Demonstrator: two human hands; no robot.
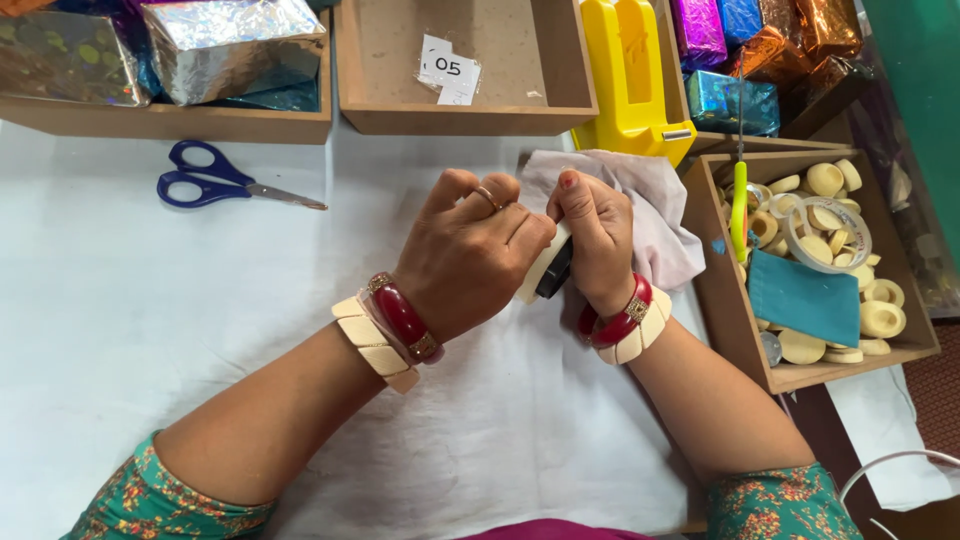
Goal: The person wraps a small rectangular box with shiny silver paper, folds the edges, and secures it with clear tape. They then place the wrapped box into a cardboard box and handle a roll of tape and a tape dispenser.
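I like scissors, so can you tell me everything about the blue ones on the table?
The scissors have two dark blue loop handles that look like plastic, and thin grey metal blades. They are shut, with the blades together. They lie flat on the white table cover, handles to the left and tips pointing right. They sit just in front of a wooden tray of shiny wrapped boxes, up and to the left of the left hand. Nothing touches them except the cover.

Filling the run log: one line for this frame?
left hand: grips cream ring | right hand: holds cloth on it | blue scissors: idle
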